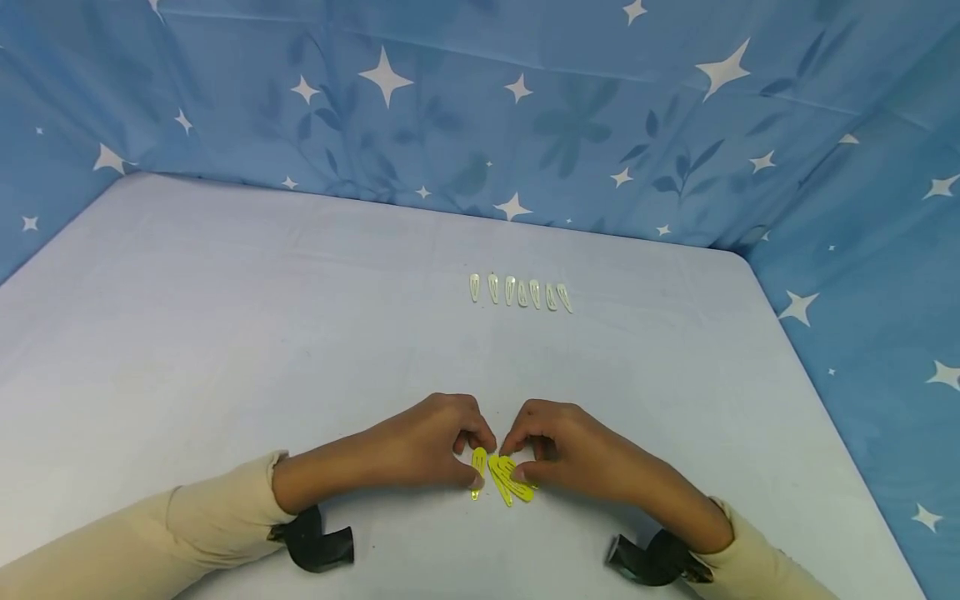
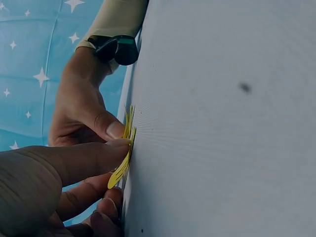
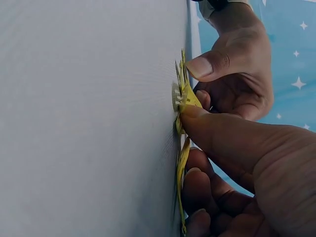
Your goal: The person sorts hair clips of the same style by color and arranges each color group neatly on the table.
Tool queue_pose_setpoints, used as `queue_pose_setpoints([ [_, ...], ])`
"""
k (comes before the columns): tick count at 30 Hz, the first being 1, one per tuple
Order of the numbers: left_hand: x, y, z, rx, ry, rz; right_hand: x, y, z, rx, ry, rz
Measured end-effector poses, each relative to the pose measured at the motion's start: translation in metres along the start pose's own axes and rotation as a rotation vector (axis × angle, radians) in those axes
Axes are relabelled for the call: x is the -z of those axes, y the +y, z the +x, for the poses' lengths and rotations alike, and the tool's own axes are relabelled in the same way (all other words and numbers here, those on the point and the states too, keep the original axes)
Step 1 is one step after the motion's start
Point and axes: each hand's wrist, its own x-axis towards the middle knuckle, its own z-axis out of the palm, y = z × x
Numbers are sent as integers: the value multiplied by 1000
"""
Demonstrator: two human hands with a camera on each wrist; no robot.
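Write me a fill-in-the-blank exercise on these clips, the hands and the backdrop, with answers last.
1. The single clip at the left hand is coloured ____.
2. The hand whose thumb is on the overlapping clips is the person's ____ one.
3. The pale clips in the row beyond the hands number ____.
4. The blue backdrop is printed with white ____.

Missing words: yellow; right; seven; stars.

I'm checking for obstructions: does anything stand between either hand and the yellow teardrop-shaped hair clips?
Nothing visible does: the left hand touches a single yellow clip, the right hand the overlapping yellow clips beside it.
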Motion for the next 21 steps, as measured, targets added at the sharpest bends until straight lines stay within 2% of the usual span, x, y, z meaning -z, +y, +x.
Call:
queue_pose_setpoints([
  [6,1,1,0,-3,-3,-17,0,-1,0,10,4,-19],
  [13,2,-5,2,2,23,-99,1,-2,-1,23,-21,-59],
  [21,6,-8,4,36,56,-211,0,-5,0,-21,-25,-83],
])
